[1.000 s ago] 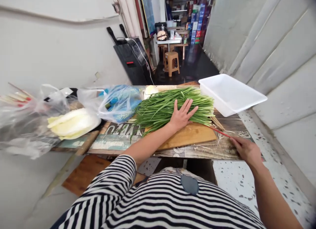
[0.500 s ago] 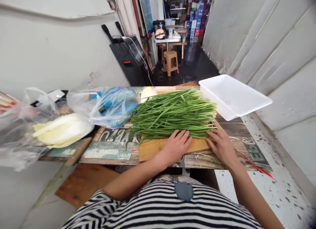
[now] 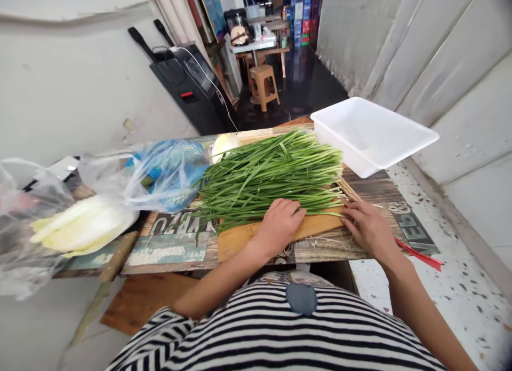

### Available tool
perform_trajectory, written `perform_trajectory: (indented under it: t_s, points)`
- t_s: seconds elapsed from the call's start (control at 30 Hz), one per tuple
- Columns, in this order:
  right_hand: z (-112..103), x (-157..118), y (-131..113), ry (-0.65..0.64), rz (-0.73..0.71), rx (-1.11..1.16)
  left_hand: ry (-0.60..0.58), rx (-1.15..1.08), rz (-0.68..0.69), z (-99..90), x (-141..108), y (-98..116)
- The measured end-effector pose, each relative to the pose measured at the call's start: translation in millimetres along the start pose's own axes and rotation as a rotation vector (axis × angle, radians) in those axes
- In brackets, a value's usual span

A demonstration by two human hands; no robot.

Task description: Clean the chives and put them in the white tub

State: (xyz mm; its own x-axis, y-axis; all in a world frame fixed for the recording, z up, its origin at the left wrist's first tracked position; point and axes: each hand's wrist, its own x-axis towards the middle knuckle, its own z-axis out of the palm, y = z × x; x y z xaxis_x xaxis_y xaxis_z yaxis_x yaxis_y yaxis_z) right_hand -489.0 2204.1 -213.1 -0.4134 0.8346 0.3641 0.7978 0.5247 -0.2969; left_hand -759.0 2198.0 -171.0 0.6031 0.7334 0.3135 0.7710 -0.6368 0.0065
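Over the cutting board [image 3: 234, 242], the unclenched left hand [image 3: 280, 225] apparently steadies the greens [image 3: 272, 173]. By the board's right end, the right hand's [image 3: 370, 227] grip is unclear.

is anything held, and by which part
Can't be told: left hand touches the greens at the near edge; right hand is by their pale ends and a red strip.

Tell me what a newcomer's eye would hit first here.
Probably the big heap of greens, mid-table on the board, with the left hand at its near edge. Next, the white tub to the right of the greens, then the pale cabbage toward the left of the view.
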Motion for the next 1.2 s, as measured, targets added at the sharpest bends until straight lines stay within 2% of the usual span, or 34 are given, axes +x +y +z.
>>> perform_trajectory:
  t_s: [0.13,0.23,0.37,0.5,0.6,0.7,0.8,1.07,1.2]
  points:
    - [-9,8,-11,-0.08,0.026,0.086,-0.122,-0.023,0.007,4.1,16,9]
    - [-25,15,-22,-0.092,0.119,0.257,-0.166,-0.08,-0.026,4.2,23,14]
    - [-42,26,-30,-0.028,0.336,0.487,-0.185,-0.377,-0.173,-8.2,27,13]
    - [-33,37,-39,0.096,0.561,0.972,-0.187,-0.819,-0.344,-25.5,33,5]
    - [-16,43,-53,0.078,0.592,1.168,-0.205,-0.965,-0.412,-31.6,37,0]
    - [-3,47,-69,0.054,0.577,1.154,-0.207,-0.969,-0.441,-30.9,38,-2]
    - [1,49,-78,0.051,0.594,1.163,-0.225,-0.98,-0.427,-27.7,36,-3]
    - [6,49,-77,0.031,0.652,1.2,-0.216,-0.949,-0.451,-26.7,33,-3]
    - [6,50,-79,0.041,0.696,1.29,-0.149,-0.863,-0.423,-28.3,31,-1]
